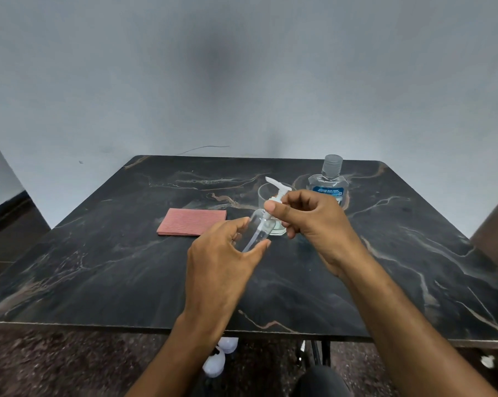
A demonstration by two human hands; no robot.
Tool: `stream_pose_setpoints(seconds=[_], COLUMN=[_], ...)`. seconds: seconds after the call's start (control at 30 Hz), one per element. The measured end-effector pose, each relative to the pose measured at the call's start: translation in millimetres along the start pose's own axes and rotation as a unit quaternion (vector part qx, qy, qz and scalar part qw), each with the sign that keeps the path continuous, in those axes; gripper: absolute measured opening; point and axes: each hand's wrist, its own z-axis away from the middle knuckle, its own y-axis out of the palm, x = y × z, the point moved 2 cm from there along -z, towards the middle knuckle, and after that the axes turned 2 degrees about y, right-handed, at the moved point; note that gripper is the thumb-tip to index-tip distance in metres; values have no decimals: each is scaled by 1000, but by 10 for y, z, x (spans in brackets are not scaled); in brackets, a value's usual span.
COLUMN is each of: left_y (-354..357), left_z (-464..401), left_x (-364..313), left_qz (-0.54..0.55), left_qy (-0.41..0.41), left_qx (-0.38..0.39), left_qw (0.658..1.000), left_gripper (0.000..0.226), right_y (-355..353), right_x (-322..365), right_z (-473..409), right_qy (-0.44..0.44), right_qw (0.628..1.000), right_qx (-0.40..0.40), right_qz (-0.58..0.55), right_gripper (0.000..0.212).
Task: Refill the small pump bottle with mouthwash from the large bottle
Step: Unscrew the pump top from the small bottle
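The small clear pump bottle (257, 229) is tilted above the table's middle, and it looks empty. My left hand (227, 253) grips its body from below. My right hand (307, 216) pinches the white pump head (276, 189) at the collar; its nozzle points up and to the left. The large mouthwash bottle (328, 183) stands upright at the back right, with a grey cap on, a blue label and clear liquid inside.
A clear glass (266, 193) stands just behind the pump bottle, partly hidden by my hands. A folded pink cloth (192, 222) lies to the left on the dark marble table (98, 267). On the floor under the table's front edge stand whitish bottles (217, 359).
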Motion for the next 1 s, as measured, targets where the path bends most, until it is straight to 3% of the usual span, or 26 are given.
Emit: stream_pose_setpoints(seconds=[0.13, 0.33, 0.5, 0.73, 1.0], left_y=[16, 21, 27, 41, 52], left_z=[4, -22, -14, -36, -54], left_x=[-8, 11, 24, 41, 37], left_qz=[1, 28, 59, 68, 58], left_qy=[5, -12, -34, -37, -16], left_qx=[3, 14, 23, 23, 20], left_qw=[1000, 999, 997, 997, 998], left_gripper=[55, 54, 52, 51, 50], right_y=[25, -21, -62, -31, 78], right_x=[-36, -50, -78, -72, -69], right_z=[-31, -64, -80, -63, -50], right_qy=[-18, -12, 16, 23, 7], right_qw=[998, 997, 991, 988, 987], right_qx=[-50, -24, -8, 16, -58], right_qz=[-29, -75, -132, -152, -148], right_gripper=[35, 21, 44, 45, 42])
